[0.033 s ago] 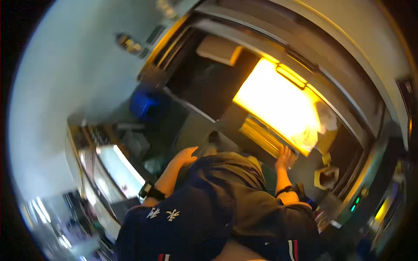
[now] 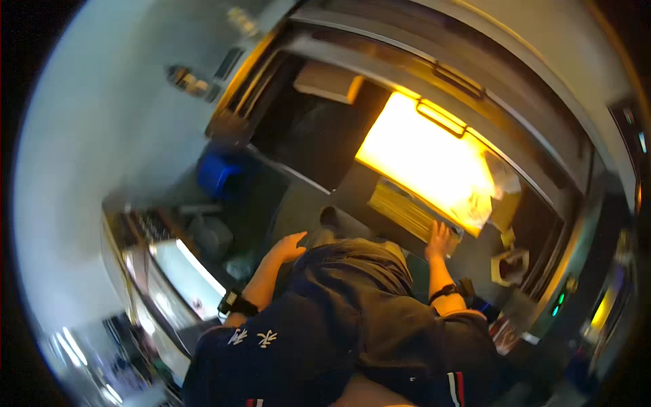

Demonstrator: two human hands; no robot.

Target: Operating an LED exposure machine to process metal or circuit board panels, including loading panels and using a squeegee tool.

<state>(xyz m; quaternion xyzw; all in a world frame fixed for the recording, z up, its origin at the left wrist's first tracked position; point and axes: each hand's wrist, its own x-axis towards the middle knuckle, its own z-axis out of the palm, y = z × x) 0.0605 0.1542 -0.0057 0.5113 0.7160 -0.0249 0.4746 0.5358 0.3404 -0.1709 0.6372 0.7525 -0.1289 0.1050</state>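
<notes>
At three o'clock, the ridged yellowish stack [image 2: 401, 207] is overlapped at its four-o'clock end by the right hand [image 2: 439, 241]; its grip cannot be told. The left hand [image 2: 290, 247], loosely spread, is best brought over for even support.

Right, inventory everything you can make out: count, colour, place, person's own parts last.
Glowing panel: one, yellow-white, right of centre
Handles: two, dark, panel's far side
Ridged slab: one, yellowish, below panel
Box: one, pale, top centre
Blue object: one, blue, left
Open container: one, pale, right
Lit surface: one, white, lower left
Indicator lights: two, green, far right
Shirt: one, dark, bottom centre
Wrist straps: two, dark, one per wrist
Left hand: one, bare, left of slab
Right hand: one, bare, at slab's right end
</notes>
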